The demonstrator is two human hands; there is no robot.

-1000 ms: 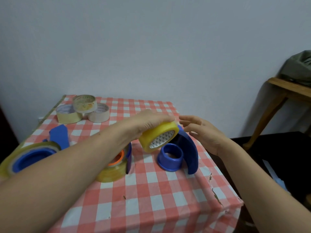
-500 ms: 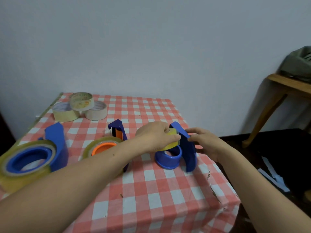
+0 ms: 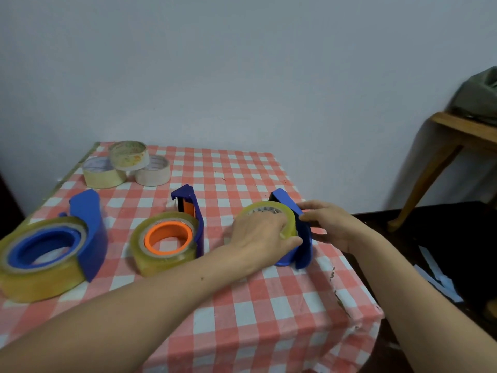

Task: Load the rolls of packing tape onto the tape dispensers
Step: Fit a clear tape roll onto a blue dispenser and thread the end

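A yellow tape roll (image 3: pixel 287 219) lies flat over the hub of the right blue dispenser (image 3: pixel 302 239), and my left hand (image 3: pixel 261 235) covers and grips it from the left. My right hand (image 3: pixel 330 227) holds that dispenser's upright blue guard from the right side. The hub is hidden under the roll and my left hand. In the middle stands a blue dispenser (image 3: pixel 192 214) with a clear roll on its orange hub (image 3: pixel 168 236). At the left a larger blue dispenser (image 3: pixel 90 230) carries a yellowish roll (image 3: pixel 35 275).
Three spare tape rolls (image 3: pixel 126 164) sit stacked at the table's back left corner. The small table has a red-and-white checked cloth (image 3: pixel 242 305); its right edge is close beside the right dispenser. A wooden stool (image 3: pixel 451 135) with a green bag stands at the far right.
My left hand brought the tilted yellow roll down flat onto the right dispenser's hub. My right hand moved in and took hold of the dispenser's guard.
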